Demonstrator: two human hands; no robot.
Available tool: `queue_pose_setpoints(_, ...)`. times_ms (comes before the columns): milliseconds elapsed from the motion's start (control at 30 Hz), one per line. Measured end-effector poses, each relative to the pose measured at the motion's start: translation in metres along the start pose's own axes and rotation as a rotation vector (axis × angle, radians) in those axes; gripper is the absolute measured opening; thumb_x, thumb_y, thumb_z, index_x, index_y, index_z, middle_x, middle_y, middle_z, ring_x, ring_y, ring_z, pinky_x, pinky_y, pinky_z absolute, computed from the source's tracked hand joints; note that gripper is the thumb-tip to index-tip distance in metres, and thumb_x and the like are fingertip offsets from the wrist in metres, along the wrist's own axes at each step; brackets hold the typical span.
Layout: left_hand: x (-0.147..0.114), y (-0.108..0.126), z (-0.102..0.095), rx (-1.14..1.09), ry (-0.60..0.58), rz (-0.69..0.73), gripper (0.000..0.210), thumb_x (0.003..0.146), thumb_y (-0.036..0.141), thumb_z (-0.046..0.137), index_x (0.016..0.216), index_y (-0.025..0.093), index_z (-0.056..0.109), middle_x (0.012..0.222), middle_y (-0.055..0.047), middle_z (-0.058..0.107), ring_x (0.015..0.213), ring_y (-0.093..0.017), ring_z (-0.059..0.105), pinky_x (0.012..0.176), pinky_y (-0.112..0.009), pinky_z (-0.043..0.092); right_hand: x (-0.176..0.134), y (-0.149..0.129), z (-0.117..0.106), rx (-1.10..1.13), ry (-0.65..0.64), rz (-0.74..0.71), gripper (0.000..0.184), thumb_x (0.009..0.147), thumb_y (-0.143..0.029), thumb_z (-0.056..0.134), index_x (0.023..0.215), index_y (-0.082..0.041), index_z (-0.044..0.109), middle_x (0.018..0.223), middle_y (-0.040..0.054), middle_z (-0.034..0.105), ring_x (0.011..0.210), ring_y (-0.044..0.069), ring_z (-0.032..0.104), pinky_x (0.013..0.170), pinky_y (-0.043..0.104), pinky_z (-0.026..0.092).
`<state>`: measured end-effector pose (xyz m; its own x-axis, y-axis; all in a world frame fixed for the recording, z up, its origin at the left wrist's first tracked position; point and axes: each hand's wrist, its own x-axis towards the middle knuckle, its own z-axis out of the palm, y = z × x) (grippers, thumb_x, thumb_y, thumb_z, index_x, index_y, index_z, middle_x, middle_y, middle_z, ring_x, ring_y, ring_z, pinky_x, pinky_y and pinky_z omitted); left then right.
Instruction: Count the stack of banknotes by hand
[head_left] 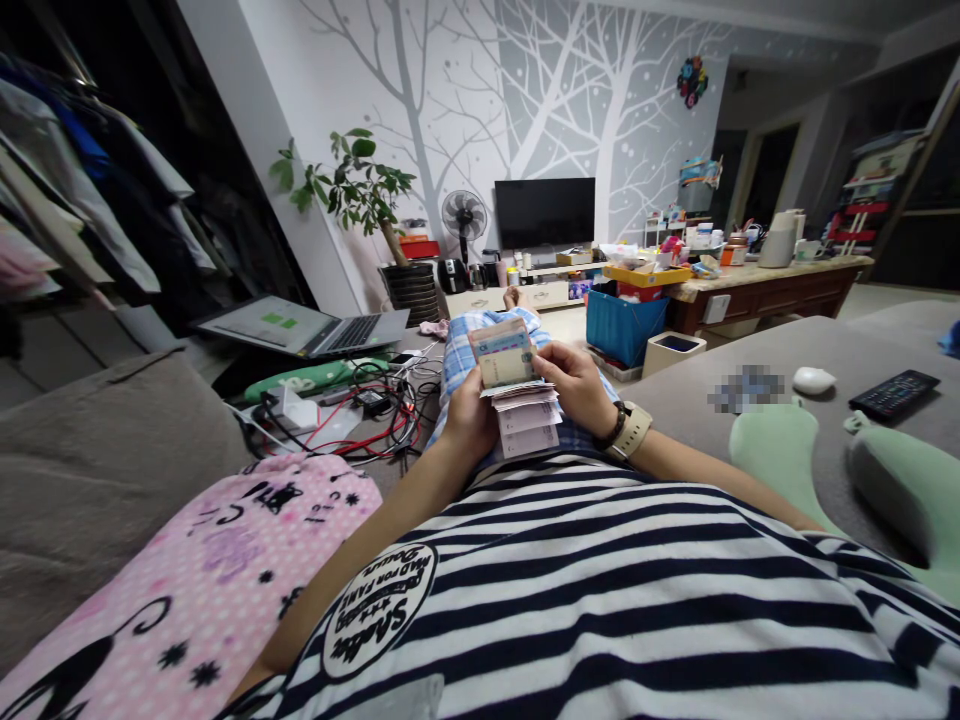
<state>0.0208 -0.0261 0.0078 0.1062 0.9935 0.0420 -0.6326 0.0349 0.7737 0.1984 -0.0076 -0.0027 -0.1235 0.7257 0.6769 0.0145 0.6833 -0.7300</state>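
Above my lap, my left hand (471,415) grips a stack of banknotes (507,366) from the left side. Blue and reddish notes show at the top, with a yellowish one in front. My right hand (577,380) pinches the upper right edge of the front note between thumb and fingers. Below the stack hangs a strip of white paper sheets (528,428), printed faintly and overlapping like steps; how they join the stack I cannot tell. Blue checked cloth (459,350) covers my legs under the hands.
An open laptop (315,325) stands left, beside tangled cables (390,410) and a power adapter. A pink blanket (300,510) lies near my left arm. On the right are a remote control (894,396), a white mouse (814,380) and a green neck pillow (776,455).
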Motion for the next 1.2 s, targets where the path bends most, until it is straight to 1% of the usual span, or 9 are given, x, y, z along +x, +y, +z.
queue_pose_setpoints(200, -0.007, 0.003, 0.008, 0.015, 0.007, -0.018, 0.039, 0.113, 0.042, 0.082, 0.144, 0.023, 0.097, 0.119, -0.013, 0.101, 0.124, -0.042, 0.097, 0.113, -0.050, 0.078, 0.000, 0.001, 0.001, 0.027, 0.006, -0.030, 0.077, 0.095, -0.102, 0.085, 0.083, -0.028, 0.066, 0.078, -0.0003, 0.062, 0.079, 0.022, 0.054, 0.078, 0.039, 0.047)
queue_pose_setpoints(433, -0.003, 0.000, 0.004, 0.030, 0.010, 0.003, 0.047, 0.112, 0.050, 0.083, 0.149, 0.025, 0.096, 0.119, -0.010, 0.101, 0.120, -0.041, 0.099, 0.111, -0.050, 0.080, 0.000, 0.000, 0.002, 0.002, 0.011, 0.003, 0.072, 0.098, -0.095, 0.087, 0.083, -0.029, 0.063, 0.079, 0.0006, 0.062, 0.082, 0.022, 0.052, 0.078, 0.039, 0.049)
queue_pose_setpoints(667, -0.001, -0.001, 0.001, -0.004, -0.018, -0.011, 0.047, 0.115, 0.050, 0.083, 0.151, 0.024, 0.097, 0.122, -0.012, 0.102, 0.120, -0.041, 0.099, 0.112, -0.051, 0.080, -0.001, -0.002, 0.001, 0.015, 0.013, -0.034, 0.082, 0.093, -0.108, 0.081, 0.081, -0.029, 0.063, 0.077, 0.0004, 0.060, 0.079, 0.022, 0.054, 0.076, 0.040, 0.049)
queue_pose_setpoints(733, 0.001, -0.003, 0.000, -0.027, -0.017, -0.002, 0.051, 0.114, 0.051, 0.085, 0.154, 0.022, 0.095, 0.125, -0.014, 0.101, 0.120, -0.042, 0.099, 0.112, -0.053, 0.081, -0.002, -0.003, 0.000, 0.014, -0.006, -0.015, 0.084, 0.095, -0.110, 0.077, 0.078, -0.030, 0.061, 0.074, 0.0010, 0.060, 0.077, 0.022, 0.054, 0.074, 0.039, 0.049)
queue_pose_setpoints(833, 0.005, -0.005, -0.001, -0.068, 0.001, 0.013, 0.055, 0.115, 0.050, 0.084, 0.160, 0.019, 0.092, 0.128, -0.016, 0.101, 0.120, -0.042, 0.100, 0.115, -0.055, 0.080, -0.003, -0.006, -0.002, 0.038, -0.057, 0.006, 0.086, 0.101, -0.111, 0.070, 0.077, -0.029, 0.064, 0.073, 0.0032, 0.066, 0.072, 0.021, 0.055, 0.068, 0.037, 0.050)
queue_pose_setpoints(933, 0.007, -0.006, -0.002, -0.094, 0.036, 0.020, 0.055, 0.117, 0.045, 0.081, 0.164, 0.017, 0.090, 0.129, -0.016, 0.101, 0.119, -0.042, 0.100, 0.118, -0.056, 0.080, -0.003, -0.009, -0.001, 0.068, -0.085, -0.006, 0.085, 0.096, -0.110, 0.082, 0.078, -0.029, 0.068, 0.073, 0.0031, 0.072, 0.070, 0.020, 0.060, 0.068, 0.036, 0.053)
queue_pose_setpoints(1067, 0.007, -0.004, -0.002, -0.094, 0.057, 0.012, 0.055, 0.116, 0.039, 0.081, 0.165, 0.015, 0.088, 0.126, -0.016, 0.101, 0.117, -0.042, 0.101, 0.117, -0.055, 0.081, -0.001, -0.008, 0.001, 0.067, -0.049, 0.006, 0.086, 0.074, -0.105, 0.105, 0.078, -0.029, 0.065, 0.071, -0.0005, 0.069, 0.068, 0.019, 0.058, 0.067, 0.036, 0.050)
queue_pose_setpoints(1133, 0.005, -0.004, -0.003, -0.077, 0.049, 0.009, 0.056, 0.113, 0.038, 0.086, 0.163, 0.014, 0.089, 0.125, -0.017, 0.101, 0.116, -0.042, 0.101, 0.116, -0.055, 0.081, 0.000, -0.006, 0.001, 0.040, -0.015, 0.030, 0.086, 0.071, -0.101, 0.110, 0.078, -0.029, 0.062, 0.071, -0.0018, 0.066, 0.069, 0.019, 0.056, 0.066, 0.036, 0.048)
queue_pose_setpoints(1200, 0.003, -0.002, -0.004, -0.046, 0.050, 0.004, 0.056, 0.109, 0.036, 0.090, 0.160, 0.013, 0.089, 0.124, -0.017, 0.101, 0.114, -0.042, 0.101, 0.114, -0.054, 0.081, 0.001, -0.003, 0.001, 0.004, 0.034, 0.055, 0.083, 0.072, -0.094, 0.114, 0.080, -0.030, 0.062, 0.072, -0.0027, 0.063, 0.072, 0.019, 0.056, 0.067, 0.035, 0.048)
